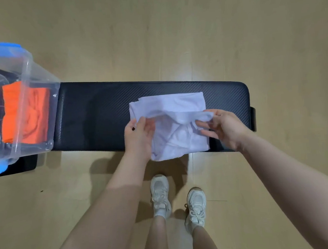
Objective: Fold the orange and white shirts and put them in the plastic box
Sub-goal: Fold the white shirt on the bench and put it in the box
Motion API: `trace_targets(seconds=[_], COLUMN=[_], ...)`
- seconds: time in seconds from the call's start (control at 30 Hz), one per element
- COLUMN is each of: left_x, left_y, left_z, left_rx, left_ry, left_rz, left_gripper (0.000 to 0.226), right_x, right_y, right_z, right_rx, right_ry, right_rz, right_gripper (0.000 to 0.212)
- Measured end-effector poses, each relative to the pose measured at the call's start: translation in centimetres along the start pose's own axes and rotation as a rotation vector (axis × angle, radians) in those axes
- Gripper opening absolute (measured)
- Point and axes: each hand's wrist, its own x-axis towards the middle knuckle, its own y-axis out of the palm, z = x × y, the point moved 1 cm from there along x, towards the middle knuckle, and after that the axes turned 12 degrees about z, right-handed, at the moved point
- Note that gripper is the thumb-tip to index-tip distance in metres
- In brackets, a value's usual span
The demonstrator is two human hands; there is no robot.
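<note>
The white shirt (pixel 169 106) lies partly folded on the right half of a black padded bench (pixel 98 114). My left hand (pixel 138 134) pinches its left edge and my right hand (pixel 225 127) pinches the right edge of a raised fold across the middle. The shirt's near part hangs a little over the bench's front edge. The orange shirt (pixel 27 114) lies folded inside the clear plastic box (pixel 36 76) at the bench's left end.
The box has blue latches (pixel 5 46) and no lid on it. Wooden floor (pixel 171 34) surrounds the bench. My two feet in white sneakers (pixel 160 194) stand close to the bench's front edge, below the shirt.
</note>
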Motion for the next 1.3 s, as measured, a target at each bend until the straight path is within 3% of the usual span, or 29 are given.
trace_targets(seconds=[0.07,0.13,0.23,0.3,0.37,0.43,0.53,0.63,0.7,0.77,0.8,0.83,0.87,0.93,1.07,1.23,1.3], left_x=[1.2,1.6,0.5,0.2,0.2,0.4,0.7,1.4,1.6,1.7,1.8,2.1,2.3,2.2,2.0,3.1,3.1], left_y=[-0.1,-0.5,-2.3,-3.5,-4.2,-4.6,-5.1,-5.8,-5.7,-5.5,-5.5,-5.6,-5.7,-5.7,-5.4,-5.1,-4.9], left_z=[0.2,1.0,3.5,5.4,6.7,7.5,8.1,9.0,9.2,8.5,8.1,7.7,7.2,5.7,3.4,2.9,3.1], left_rx=[0.340,0.722,1.345,1.704,1.938,2.028,2.065,2.130,2.117,2.091,2.059,2.011,1.949,1.789,1.261,0.845,0.791], left_ry=[0.025,0.110,0.373,0.463,0.326,0.241,0.294,0.473,0.601,0.695,0.717,0.717,0.692,0.531,0.254,0.080,-0.012], left_rz=[0.026,0.038,0.212,0.365,0.444,0.434,0.400,0.353,0.299,0.180,0.194,0.323,0.441,0.490,0.320,0.165,0.191], left_gripper=[0.049,0.047,0.034,0.043,0.059,0.066,0.074,0.081,0.069,0.050,0.045,0.038,0.027,0.010,0.037,0.027,0.026], right_x=[2.1,3.6,4.1,3.6,3.1,3.1,3.5,3.8,4.1,4.6,4.7,4.9,5.1,5.4,5.7,5.5,5.7], right_y=[-0.3,-0.9,-1.1,-1.0,-0.5,0.2,0.6,0.6,0.5,0.5,0.6,0.6,0.6,0.7,0.8,0.6,0.4], right_z=[0.0,-0.6,-2.0,-2.8,-3.7,-4.7,-5.8,-6.2,-6.0,-6.0,-5.8,-5.7,-5.4,-4.8,-3.6,-3.6,-3.9], right_rx=[0.003,-0.104,-0.581,-0.959,-1.281,-1.495,-1.718,-2.005,-2.004,-1.961,-1.928,-1.866,-1.779,-1.608,-1.331,-1.557,-1.676], right_ry=[-0.016,-0.037,-0.184,-0.296,-0.310,-0.228,-0.150,-0.456,-0.592,-0.594,-0.596,-0.603,-0.590,-0.530,-0.479,-0.400,-0.329], right_rz=[-0.027,-0.095,-0.218,-0.233,-0.143,-0.014,0.079,-0.028,-0.091,-0.092,-0.105,-0.128,-0.164,-0.226,-0.291,-0.191,-0.156], right_gripper=[0.038,0.056,0.047,0.035,0.038,0.048,0.059,0.041,0.030,0.022,0.016,0.009,0.008,0.017,0.017,0.042,0.045])
